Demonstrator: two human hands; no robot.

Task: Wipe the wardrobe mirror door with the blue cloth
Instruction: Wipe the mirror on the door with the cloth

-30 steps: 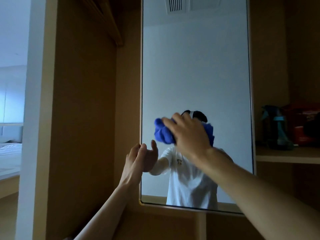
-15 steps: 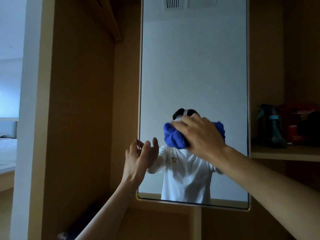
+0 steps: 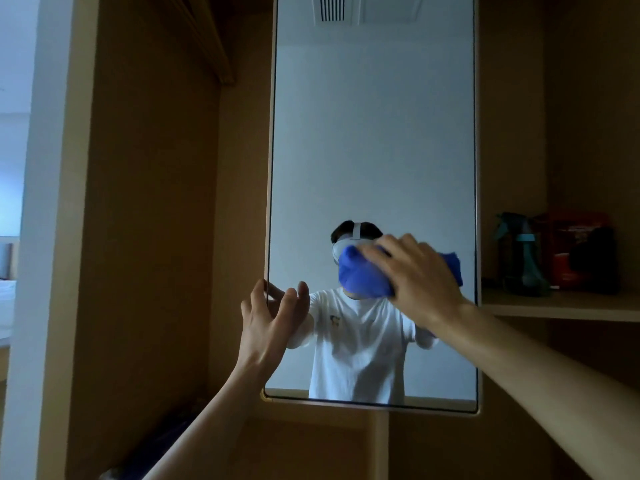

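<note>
Blue cloth (image 3: 360,275), bunched into a wad, sits against the glass in the lower middle of the mirror door (image 3: 374,150). The right hand (image 3: 419,275) is laid over it, fingers spread and curved down across the wad, pressing it flat to the mirror. Cloth pokes out on both sides of the hand, a fat lump to the left and a smaller corner toward the door's right edge.

Over at lower centre-left, the left hand (image 3: 266,320) is up at the door's left edge. Its fingers are apart and only gently bent, with the fingertips touching the frame. Whether they hook round the edge, I cannot tell.

Now the right side of the frame: a wooden shelf (image 3: 561,304) carries a dark spray bottle (image 3: 523,258) with a teal collar. Just beside it stands a red box (image 3: 575,251), and a black object (image 3: 592,258), too dim to name, sits in front of the box.

Left of the door, the open wardrobe compartment (image 3: 149,237) shows plain brown panels. Something dark lies at its bottom, too blurred to identify. A white bed (image 3: 7,306) peeks in at the far left edge.
</note>
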